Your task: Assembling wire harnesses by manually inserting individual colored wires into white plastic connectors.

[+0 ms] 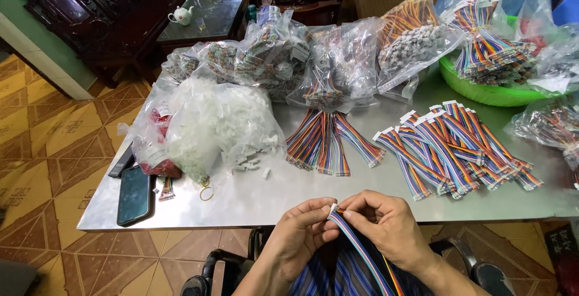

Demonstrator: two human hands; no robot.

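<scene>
Head view, only one. Left hand [300, 234] and right hand [386, 226] meet just below near edge of steel table [289, 196], over lap. Both pinch closed on end of a rainbow ribbon cable [356, 245]: left fingertips [321, 213] curled tight by the small white connector [332, 208] at cable tip, right thumb + forefinger clamped on wires just behind it. Rest of cable runs down btw wrists, off frame bottom.

On table, well apart from hands: fan of loose ribbon cables [325, 142] at centre, bigger pile w/ white ends [452, 148] to right, clear bag of white plastic housings [220, 124] to left w/ a few spilled pieces [250, 164] beside it, more bagged cables [338, 66] behind, green basin [482, 91] far right. Phone [134, 196] near left table edge, rubber band [206, 194] near it.

Risks, as judgement:
- Connector tiny, held at fingertips off the table edge; slip = drops to lap or tiled floor [54, 151], hard to find.
- Pinch too hard or at angle → wires bent or out of order at the tip, poor seating.
- Can't tell if connector fully seated; fingers hide the joint.
- Phone partly overhangs edge; an elbow bump could knock it off.
- Spilled housings loose, easily swept off.
</scene>
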